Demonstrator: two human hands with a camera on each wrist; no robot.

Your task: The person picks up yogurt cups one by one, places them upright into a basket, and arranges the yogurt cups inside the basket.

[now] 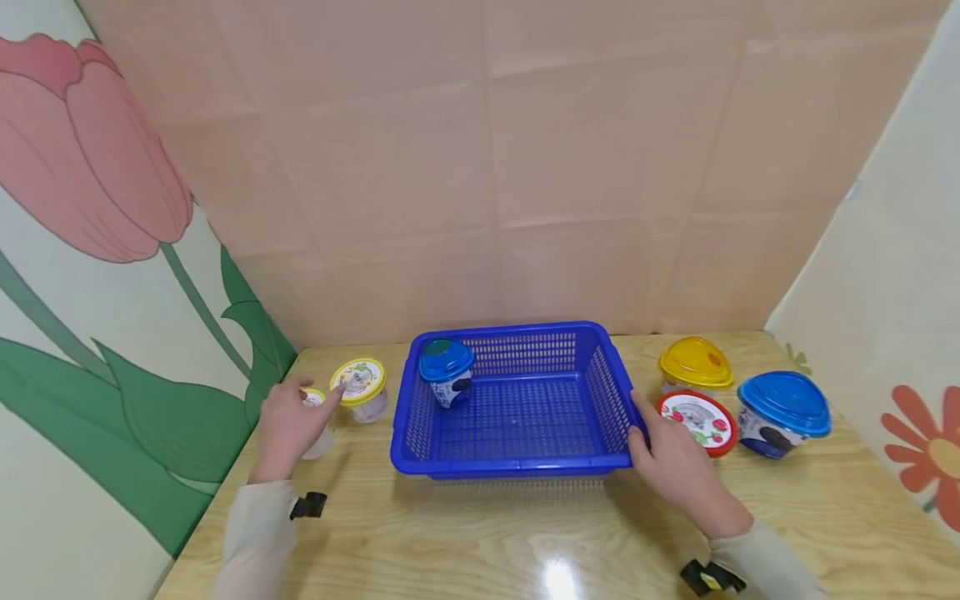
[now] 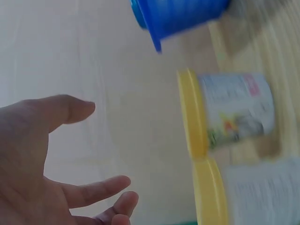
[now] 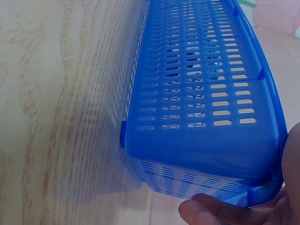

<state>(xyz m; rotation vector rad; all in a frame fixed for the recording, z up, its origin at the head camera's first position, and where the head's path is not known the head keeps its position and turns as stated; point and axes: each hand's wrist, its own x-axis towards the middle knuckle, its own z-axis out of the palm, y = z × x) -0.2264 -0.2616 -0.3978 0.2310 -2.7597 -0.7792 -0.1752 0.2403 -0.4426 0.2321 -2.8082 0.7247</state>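
Note:
A blue plastic basket [image 1: 510, 463] stands on the table, and one blue-lidded tub [image 1: 447, 371] is inside at its left end. My right hand [image 1: 678, 467] holds the basket's right rim near the front corner; in the right wrist view the fingers [image 3: 211, 208] curl under that rim. My left hand [image 1: 288, 423] hovers with thumb and fingers apart above two yellow-lidded cups at the left. One yellow-lidded cup [image 1: 362, 390] shows whole; the nearer cup [image 1: 318, 446] is partly hidden behind the hand. In the left wrist view, nothing lies between the fingers [image 2: 98, 192] and thumb.
Right of the basket are a yellow-lidded tub [image 1: 696, 364], a red-lidded tub [image 1: 697, 423] and a larger blue-lidded tub [image 1: 783, 414]. A papered wall [image 1: 487, 167] rises behind the wooden table [image 1: 450, 542]. Side panels painted with flowers stand left and right.

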